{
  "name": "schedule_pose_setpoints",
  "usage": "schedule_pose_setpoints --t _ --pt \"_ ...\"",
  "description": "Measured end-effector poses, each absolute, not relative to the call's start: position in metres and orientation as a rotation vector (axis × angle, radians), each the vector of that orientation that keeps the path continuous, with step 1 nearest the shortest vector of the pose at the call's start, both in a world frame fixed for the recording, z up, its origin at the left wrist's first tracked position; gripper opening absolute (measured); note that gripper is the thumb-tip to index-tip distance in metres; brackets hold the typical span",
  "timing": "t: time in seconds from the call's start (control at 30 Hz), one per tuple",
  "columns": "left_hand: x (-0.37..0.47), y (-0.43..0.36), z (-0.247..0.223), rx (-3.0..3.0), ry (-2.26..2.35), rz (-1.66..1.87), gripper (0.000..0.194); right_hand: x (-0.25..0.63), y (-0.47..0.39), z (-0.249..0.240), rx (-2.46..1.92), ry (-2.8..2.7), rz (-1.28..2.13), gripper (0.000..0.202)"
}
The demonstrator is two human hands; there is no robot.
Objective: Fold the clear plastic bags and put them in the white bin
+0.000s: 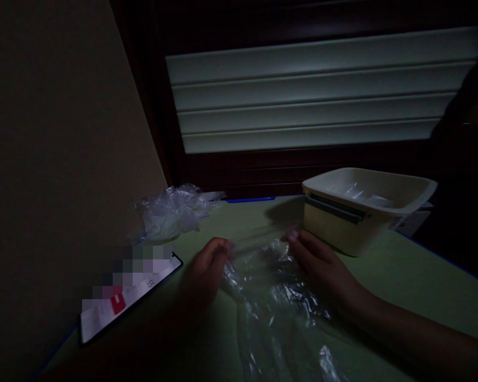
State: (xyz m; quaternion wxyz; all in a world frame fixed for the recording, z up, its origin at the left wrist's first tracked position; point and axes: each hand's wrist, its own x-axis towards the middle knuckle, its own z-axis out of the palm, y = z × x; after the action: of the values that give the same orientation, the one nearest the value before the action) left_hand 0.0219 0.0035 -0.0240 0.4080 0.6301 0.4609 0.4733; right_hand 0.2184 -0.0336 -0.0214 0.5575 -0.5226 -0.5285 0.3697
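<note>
A clear plastic bag [279, 313] is stretched between my two hands above the green tabletop [422, 286]. My left hand [207, 270] pinches its upper left edge between thumb and fingers. On the other side, my right hand [318, 260] grips the upper right edge with its fingertips. The bag hangs crumpled toward me, and its lower end runs out of the bottom of the view. The room is dim, so the left forearm is mostly lost in shadow.
A cream plastic bin [338, 228] with clear plastic inside stands at the back right. Crumpled clear bags [171, 212] lie in a heap at the back left. A phone [139, 292] with a lit screen lies left of my left hand. Behind the table is a slatted panel [302, 95].
</note>
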Motion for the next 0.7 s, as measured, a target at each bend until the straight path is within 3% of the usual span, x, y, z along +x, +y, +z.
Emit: schedule_pose_setpoints --t 0.17,0.4,0.7 --pt "0.020 0.014 -0.021 1.498 1.160 1.293 0.025 0.221 -0.033 -0.020 -1.241 -1.391 0.813 0.027" --pt "0.018 0.020 -0.025 1.534 1.194 1.340 0.024 0.247 -0.019 -0.012 -1.402 -1.775 0.342 0.019" --pt "0.019 0.006 -0.017 1.882 1.134 1.732 0.004 0.257 -0.004 -0.031 -1.620 -1.982 0.219 0.040"
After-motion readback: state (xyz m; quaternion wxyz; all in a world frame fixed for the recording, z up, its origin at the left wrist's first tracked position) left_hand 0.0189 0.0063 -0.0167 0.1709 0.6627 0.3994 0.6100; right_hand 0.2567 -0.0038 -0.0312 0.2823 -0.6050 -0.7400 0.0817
